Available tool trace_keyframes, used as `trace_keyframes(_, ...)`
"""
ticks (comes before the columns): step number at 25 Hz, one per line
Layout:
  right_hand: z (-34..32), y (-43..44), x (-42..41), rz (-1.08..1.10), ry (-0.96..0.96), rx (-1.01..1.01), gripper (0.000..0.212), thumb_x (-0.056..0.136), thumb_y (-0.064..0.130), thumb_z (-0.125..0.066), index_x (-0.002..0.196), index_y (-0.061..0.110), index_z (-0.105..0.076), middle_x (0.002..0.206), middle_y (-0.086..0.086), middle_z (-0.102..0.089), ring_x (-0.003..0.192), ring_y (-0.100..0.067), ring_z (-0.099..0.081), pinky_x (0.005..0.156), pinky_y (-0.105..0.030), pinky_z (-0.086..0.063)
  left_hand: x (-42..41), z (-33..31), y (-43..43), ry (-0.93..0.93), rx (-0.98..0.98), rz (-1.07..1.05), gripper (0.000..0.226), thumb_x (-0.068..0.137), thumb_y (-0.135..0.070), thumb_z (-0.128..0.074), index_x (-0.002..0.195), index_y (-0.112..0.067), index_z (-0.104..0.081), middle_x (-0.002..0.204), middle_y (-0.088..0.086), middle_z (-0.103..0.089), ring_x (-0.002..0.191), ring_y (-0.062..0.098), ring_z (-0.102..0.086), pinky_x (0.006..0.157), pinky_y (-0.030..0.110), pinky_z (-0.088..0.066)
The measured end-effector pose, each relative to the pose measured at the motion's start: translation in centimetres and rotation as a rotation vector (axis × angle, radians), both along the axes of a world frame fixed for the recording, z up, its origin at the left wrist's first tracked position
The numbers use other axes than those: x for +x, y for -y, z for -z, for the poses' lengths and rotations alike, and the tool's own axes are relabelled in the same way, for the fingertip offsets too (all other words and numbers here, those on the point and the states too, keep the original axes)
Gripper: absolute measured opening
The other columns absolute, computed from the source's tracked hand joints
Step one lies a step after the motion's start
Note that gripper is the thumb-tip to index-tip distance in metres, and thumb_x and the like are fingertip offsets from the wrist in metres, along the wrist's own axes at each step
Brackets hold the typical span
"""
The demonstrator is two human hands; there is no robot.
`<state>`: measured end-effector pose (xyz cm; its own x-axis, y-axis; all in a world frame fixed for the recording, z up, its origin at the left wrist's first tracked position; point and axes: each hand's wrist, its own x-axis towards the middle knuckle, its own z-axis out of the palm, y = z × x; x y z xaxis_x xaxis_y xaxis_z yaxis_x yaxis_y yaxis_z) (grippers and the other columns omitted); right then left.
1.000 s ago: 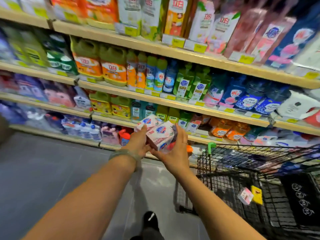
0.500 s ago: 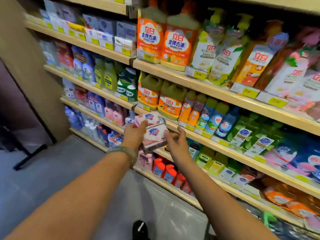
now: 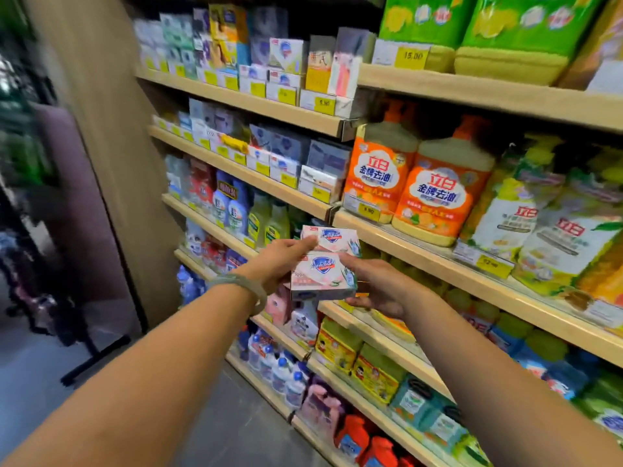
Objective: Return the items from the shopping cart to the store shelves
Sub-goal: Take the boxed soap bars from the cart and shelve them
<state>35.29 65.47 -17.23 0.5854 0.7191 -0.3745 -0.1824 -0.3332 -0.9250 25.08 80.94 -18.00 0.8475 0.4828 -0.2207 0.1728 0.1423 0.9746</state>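
Two pink-and-white soap boxes are held in front of the shelves, an upper soap box (image 3: 333, 238) behind a lower soap box (image 3: 322, 276). My left hand (image 3: 279, 264), with a pale green bangle on the wrist, grips them from the left, thumb on the upper box. My right hand (image 3: 377, 286) supports the lower box from the right and below. Similar small soap boxes (image 3: 286, 163) line the upper-left shelves (image 3: 269, 187). The shopping cart is out of view.
Orange detergent jugs (image 3: 435, 193) stand on the shelf (image 3: 438, 264) just right of my hands, with pump bottles beyond them. Green packs (image 3: 472, 32) sit on the top shelf. A wooden end panel (image 3: 111, 146) closes the shelving at left. Grey floor (image 3: 40, 382) lies below.
The view has swung left and upward along the shelves, and the cart has left the frame. Both hands have kept the two boxes and carried them higher, toward the soap section.
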Motion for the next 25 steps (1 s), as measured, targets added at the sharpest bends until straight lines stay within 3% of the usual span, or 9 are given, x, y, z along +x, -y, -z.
trace_keyframes(6, -3.7, -11.2, 0.8, 0.066, 0.073, 0.132, 0.021, 0.090, 0.034, -0.061, 0.102, 0.017, -0.065, 0.074, 0.001, -0.075, 0.066, -0.012, -0.070, 0.054, -0.034, -0.058, 0.9, -3.1, -10.6, 0.172, 0.028, 0.029, 0.037, 0.091, -0.034, -0.059, 0.111, -0.003, -0.061, 0.108, 0.013, -0.070, 0.089, 0.027, -0.068, 0.083, 0.043, -0.055)
trace_keyframes(10, -5.5, -18.3, -0.1, 0.157, 0.125, 0.251, 0.009, 0.093, 0.026, -0.057, 0.096, 0.019, -0.063, 0.079, 0.000, -0.071, 0.071, -0.015, -0.067, 0.059, -0.041, -0.059, 1.5, -6.1, -17.7, 0.245, 0.077, 0.031, 0.053, 0.087, -0.030, -0.066, 0.122, 0.005, -0.049, 0.103, 0.012, -0.069, 0.083, 0.019, -0.068, 0.060, 0.028, -0.057)
trace_keyframes(12, -6.3, -21.7, -0.5, 0.233, 0.131, 0.329, 0.008, 0.093, 0.025, -0.057, 0.095, 0.019, -0.062, 0.083, -0.001, -0.067, 0.071, -0.015, -0.065, 0.053, -0.034, -0.059, 1.7, -7.7, -21.4, 0.260, 0.090, 0.067, 0.056, 0.085, -0.033, -0.068, 0.120, 0.006, -0.051, 0.103, 0.014, -0.071, 0.084, 0.020, -0.068, 0.063, 0.031, -0.058)
trace_keyframes(14, -6.9, -24.7, -0.7, 0.318, 0.134, 0.387, 0.012, 0.092, 0.026, -0.058, 0.101, 0.019, -0.062, 0.084, -0.001, -0.068, 0.069, -0.013, -0.067, 0.048, -0.028, -0.056, 1.7, -8.6, -24.5, 0.275, 0.074, 0.133, 0.037, 0.087, -0.030, -0.066, 0.105, 0.001, -0.059, 0.094, 0.013, -0.074, 0.073, 0.018, -0.070, 0.065, 0.031, -0.060)
trace_keyframes(16, -7.5, -27.1, -0.6, 0.377, 0.130, 0.435, 0.029, 0.090, 0.028, -0.061, 0.116, 0.016, -0.058, 0.090, 0.000, -0.069, 0.074, -0.012, -0.069, 0.053, -0.031, -0.058, 1.5, -9.1, -26.7, 0.278, 0.034, 0.206, 0.015, 0.091, -0.023, -0.061, 0.091, -0.007, -0.061, 0.077, 0.005, -0.075, 0.060, 0.011, -0.069, 0.052, 0.022, -0.057)
trace_keyframes(18, -8.1, -29.2, -0.3, 0.401, 0.110, 0.439, 0.043, 0.088, 0.029, -0.064, 0.127, 0.015, -0.052, 0.096, 0.000, -0.069, 0.081, -0.012, -0.069, 0.057, -0.034, -0.059, 1.9, -9.3, -29.0, 0.266, 0.019, 0.261, 0.026, 0.090, -0.030, -0.061, 0.106, -0.009, -0.060, 0.093, 0.009, -0.075, 0.073, 0.018, -0.072, 0.057, 0.028, -0.058)
trace_keyframes(20, -9.2, -31.3, -0.3, 0.375, 0.115, 0.428, 0.030, 0.090, 0.028, -0.060, 0.118, 0.016, -0.055, 0.091, 0.001, -0.069, 0.077, -0.010, -0.068, 0.055, -0.033, -0.059, 2.8, -9.9, -31.3, 0.306, 0.027, 0.229, 0.039, 0.089, -0.033, -0.062, 0.117, -0.008, -0.053, 0.107, 0.013, -0.071, 0.079, 0.023, -0.071, 0.060, 0.033, -0.060)
trace_keyframes(23, -10.6, -33.8, 1.0, 0.323, 0.143, 0.387, 0.015, 0.091, 0.026, -0.058, 0.104, 0.018, -0.057, 0.090, -0.001, -0.066, 0.085, -0.017, -0.065, 0.076, -0.049, -0.058, 4.1, -10.8, -34.1, 0.365, -0.004, 0.170, 0.027, 0.089, -0.033, -0.061, 0.106, -0.015, -0.051, 0.110, 0.013, -0.069, 0.083, 0.025, -0.070, 0.063, 0.039, -0.060)
trace_keyframes(25, -11.9, -35.1, 2.2, 0.283, 0.184, 0.335, 0.015, 0.090, 0.027, -0.059, 0.102, 0.018, -0.058, 0.093, -0.003, -0.065, 0.088, -0.020, -0.063, 0.080, -0.050, -0.057, 4.9, -11.3, -35.5, 0.386, -0.005, 0.175, 0.022, 0.090, -0.037, -0.059, 0.102, -0.020, -0.052, 0.110, 0.010, -0.070, 0.091, 0.027, -0.070, 0.071, 0.045, -0.059)
